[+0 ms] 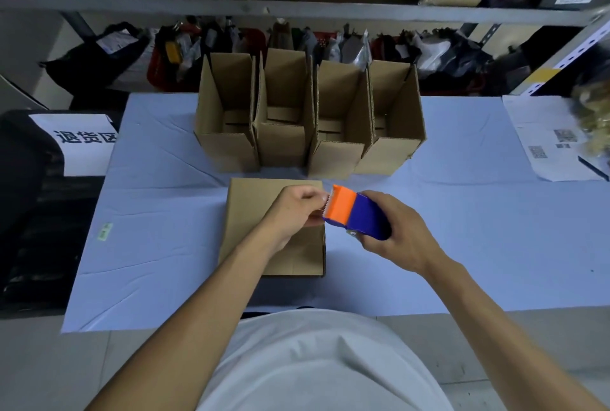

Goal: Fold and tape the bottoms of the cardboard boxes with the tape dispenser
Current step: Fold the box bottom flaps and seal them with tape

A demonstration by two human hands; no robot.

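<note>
While the right hand [401,239] grips the light, rigid dispenser [358,214] at centre frame, the left hand [292,212] pinches its tape end. Thin, sticky tape likely wants a taut pull over the stiff box [260,199].

Dim, even indoor light with soft shadows; wide-angle bending curves the shelf [297,11] edges, and the right margin is blurred.

I see the tape dispenser [358,214] in two colours: its front part is orange and its body is deep blue. Just left of it, the closed box [254,212] is plain brown cardboard, and the four open boxes [307,113] behind the dispenser have the same brown. The table cover [478,229] is pale blue. My shirt [323,361] is white.
</note>
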